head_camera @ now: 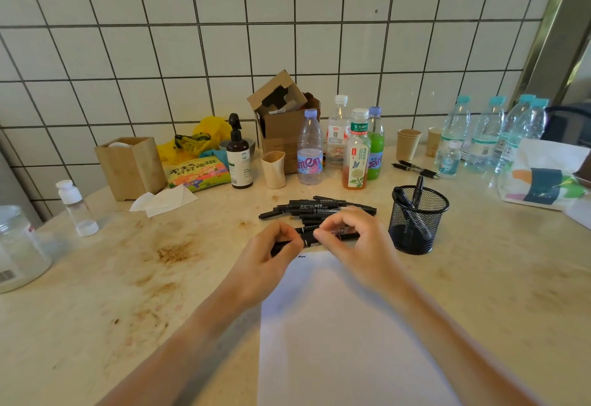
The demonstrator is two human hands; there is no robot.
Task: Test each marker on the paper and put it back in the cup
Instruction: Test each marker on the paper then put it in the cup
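I have one black marker (pixel 307 238) held level between both hands, just above the top edge of the paper (pixel 335 325): my left hand (pixel 271 255) is curled round one end, and the fingers of my right hand (pixel 355 239) are pinched on the other, so both are clamped on the same pen. I judge this is a cap being pulled off or pressed back on; I cannot tell which. The paper carries only one small squiggle (pixel 301 257) near its top edge, the mesh cup (pixel 417 220) to the right holds a couple of markers, and the pile of markers (pixel 316 209) lies just beyond my hands, so most of the work looks undone. The risks I see: a sudden release of the cap could jerk a hand into the pile and roll pens across the surface, an uncapped tip could streak my fingers, and the loose sheet could slide.
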